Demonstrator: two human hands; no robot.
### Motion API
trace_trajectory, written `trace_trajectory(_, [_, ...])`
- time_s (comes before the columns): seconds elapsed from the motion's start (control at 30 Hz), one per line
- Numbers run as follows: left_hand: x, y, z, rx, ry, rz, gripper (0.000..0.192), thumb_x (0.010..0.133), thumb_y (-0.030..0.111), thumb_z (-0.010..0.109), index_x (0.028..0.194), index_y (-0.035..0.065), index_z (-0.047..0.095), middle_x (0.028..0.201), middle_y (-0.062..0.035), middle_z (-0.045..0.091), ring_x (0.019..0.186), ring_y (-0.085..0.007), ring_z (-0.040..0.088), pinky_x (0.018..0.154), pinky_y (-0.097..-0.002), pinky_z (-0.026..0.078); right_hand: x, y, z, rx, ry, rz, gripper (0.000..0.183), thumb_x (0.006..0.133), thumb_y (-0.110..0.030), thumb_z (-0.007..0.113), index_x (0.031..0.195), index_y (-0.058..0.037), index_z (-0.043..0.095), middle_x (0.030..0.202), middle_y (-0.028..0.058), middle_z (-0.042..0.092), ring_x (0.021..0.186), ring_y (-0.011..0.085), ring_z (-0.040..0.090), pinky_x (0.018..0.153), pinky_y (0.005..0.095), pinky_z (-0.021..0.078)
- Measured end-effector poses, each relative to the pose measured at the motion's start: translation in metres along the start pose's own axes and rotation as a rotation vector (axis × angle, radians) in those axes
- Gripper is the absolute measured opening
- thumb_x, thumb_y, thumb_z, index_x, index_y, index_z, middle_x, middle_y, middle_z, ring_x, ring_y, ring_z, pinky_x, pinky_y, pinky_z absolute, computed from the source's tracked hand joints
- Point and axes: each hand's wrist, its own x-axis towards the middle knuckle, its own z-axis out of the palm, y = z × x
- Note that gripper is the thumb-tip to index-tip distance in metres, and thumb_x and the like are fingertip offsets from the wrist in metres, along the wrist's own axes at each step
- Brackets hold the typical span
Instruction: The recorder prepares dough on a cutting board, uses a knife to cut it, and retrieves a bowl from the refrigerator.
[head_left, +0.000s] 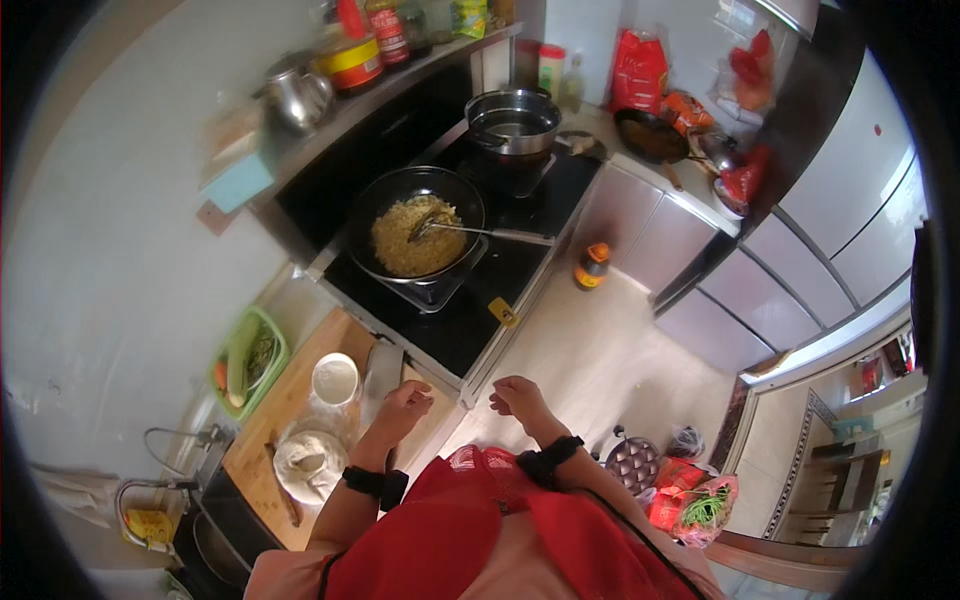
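Observation:
My left hand (406, 409) hangs in the air over the edge of the wooden board (262, 439), beside a cleaver-like wide blade (382, 375); its fingers are loosely curled and hold nothing I can see. My right hand (514, 396) is raised in front of the stove's front edge, fingers curled in, with no object visible in it. On the black stove (442, 330), a wok (364, 225) holds chopped, yellowish food (420, 244) and a metal spatula (517, 236). A white tub of flour-like powder (335, 379) and a bowl of pale dough (300, 469) stand on the board.
A steel pot (525, 139) sits on the far burner. The green basket (281, 360) with vegetables is by the wall. On the floor stand an orange-capped bottle (592, 268), a round molded pan (632, 463) and bags (675, 491). A frying pan (649, 139) lies on the far counter.

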Motion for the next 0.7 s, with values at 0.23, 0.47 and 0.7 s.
trace_trajectory(0.23, [0.07, 0.025, 0.063, 0.19, -0.25, 0.133, 0.031, 0.083, 0.023, 0.069, 0.106, 0.0045, 0.06, 0.086, -0.0098, 0.065, 0.082, -0.0187, 0.063, 0.075, -0.0306, 0.051, 0.0, -0.017, -0.063, 0.076, 0.119, 0.0, 0.025, 0.091, -0.018, 0.058, 0.109, -0.0004, 0.059, 0.091, 0.0116, 0.067, 0.078, 0.0197, 0.066, 0.068, 0.0291, 0.0539])
trace_trajectory(0.47, [0.114, 0.042, 0.138, 0.252, -0.361, -0.001, 0.036, 0.085, 0.027, 0.067, 0.112, 0.0054, 0.059, 0.096, -0.0128, 0.066, 0.089, -0.0224, 0.064, 0.08, -0.0341, 0.05, 0.036, -0.059, -0.149, 0.106, 0.024, -0.052, 0.024, 0.091, -0.017, 0.057, 0.108, -0.001, 0.059, 0.092, 0.0111, 0.066, 0.079, 0.0193, 0.066, 0.068, 0.029, 0.0538])
trace_trajectory(0.7, [0.18, 0.096, 0.23, -0.035, -0.328, -0.164, 0.033, 0.087, 0.022, 0.064, 0.114, 0.0049, 0.057, 0.091, -0.009, 0.064, 0.083, -0.0154, 0.061, 0.071, -0.0288, 0.049, 0.054, -0.127, -0.285, 0.065, 0.155, -0.107, 0.022, 0.091, -0.017, 0.057, 0.107, -0.0009, 0.059, 0.09, 0.0097, 0.066, 0.078, 0.0169, 0.065, 0.068, 0.0273, 0.0531])
